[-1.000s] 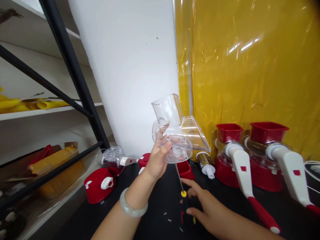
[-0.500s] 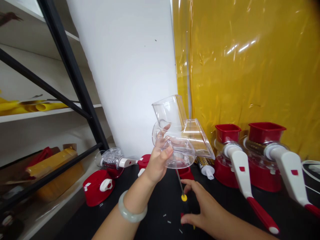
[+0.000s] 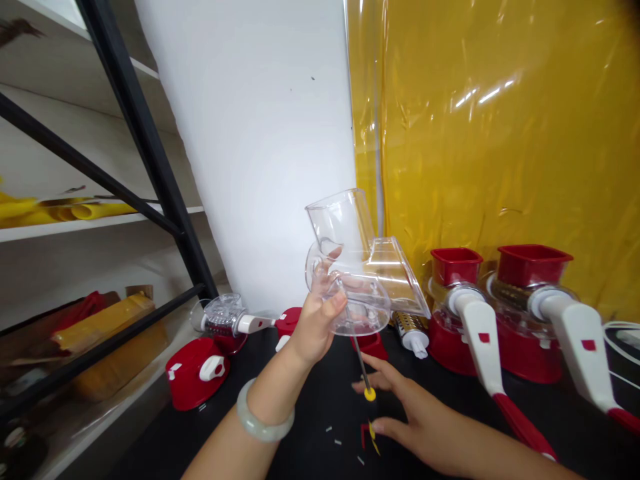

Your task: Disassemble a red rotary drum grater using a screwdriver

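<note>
My left hand (image 3: 320, 317) is wrapped round a clear plastic housing (image 3: 345, 227) with a tall chute and a flared side spout, raised above the black table. Below the housing is a screwdriver (image 3: 367, 380), its metal shaft pointing up into the housing's underside and its black and yellow handle hanging down. My right hand (image 3: 400, 407) is at that handle, the fingers behind it and the thumb against its lower part. Whether a screw sits at the tip cannot be made out.
Red base (image 3: 195, 375) and clear drum grater (image 3: 223, 317) stand at left. Two red-and-white graters (image 3: 457, 320) (image 3: 535, 327) stand at right. A loose metal drum (image 3: 413, 333) lies behind the hands. Small screws (image 3: 338, 442) lie in front. A black-framed shelf (image 3: 145, 147) rises at left.
My right hand has shifted slightly, with its fingers now behind the screwdriver handle and its thumb farther right. The yellow marking on the handle has turned. The housing has hardly moved.
</note>
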`<state>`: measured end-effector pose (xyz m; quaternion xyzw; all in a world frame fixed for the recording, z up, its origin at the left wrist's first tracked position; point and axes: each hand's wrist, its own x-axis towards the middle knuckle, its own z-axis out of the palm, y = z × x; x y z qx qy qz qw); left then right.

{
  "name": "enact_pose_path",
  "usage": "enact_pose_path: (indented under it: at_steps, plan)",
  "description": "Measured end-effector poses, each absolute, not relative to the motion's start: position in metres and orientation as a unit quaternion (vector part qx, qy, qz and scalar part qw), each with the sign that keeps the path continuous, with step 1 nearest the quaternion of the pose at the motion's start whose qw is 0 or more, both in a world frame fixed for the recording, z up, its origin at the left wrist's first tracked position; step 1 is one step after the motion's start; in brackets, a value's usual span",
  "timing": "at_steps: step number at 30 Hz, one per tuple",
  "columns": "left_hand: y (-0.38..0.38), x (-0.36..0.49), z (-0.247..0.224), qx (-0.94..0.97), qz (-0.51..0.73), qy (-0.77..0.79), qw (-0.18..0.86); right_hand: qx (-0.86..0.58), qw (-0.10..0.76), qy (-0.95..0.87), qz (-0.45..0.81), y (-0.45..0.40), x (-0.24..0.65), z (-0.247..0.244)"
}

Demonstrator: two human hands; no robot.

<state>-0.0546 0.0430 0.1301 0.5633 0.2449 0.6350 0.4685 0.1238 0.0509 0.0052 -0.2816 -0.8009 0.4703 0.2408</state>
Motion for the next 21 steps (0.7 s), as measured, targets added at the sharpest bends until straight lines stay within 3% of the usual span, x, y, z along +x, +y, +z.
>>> enact_pose_path:
  at_steps: [3, 7, 11, 16, 21]
  plan:
    - [0.043, -0.055, 0.13, 0.563, 0.631, 0.236, 0.479, -0.326, 0.219, -0.81, 0.435, 0.049, 0.122, 0.011]
    - [0.044, -0.056, 0.128, 0.566, 0.631, 0.228, 0.478, -0.355, 0.259, -0.815, 0.379, 0.049, 0.115, 0.007]
    - [0.049, -0.059, 0.122, 0.575, 0.627, 0.212, 0.481, -0.301, 0.26, -0.817, 0.418, 0.048, 0.116, 0.006]
    - [0.051, -0.063, 0.118, 0.596, 0.607, 0.194, 0.489, -0.348, 0.253, -0.813, 0.393, 0.054, 0.112, -0.001]
    - [0.046, -0.064, 0.119, 0.621, 0.593, 0.19, 0.475, -0.229, 0.294, -0.828, 0.418, 0.062, 0.116, -0.011]
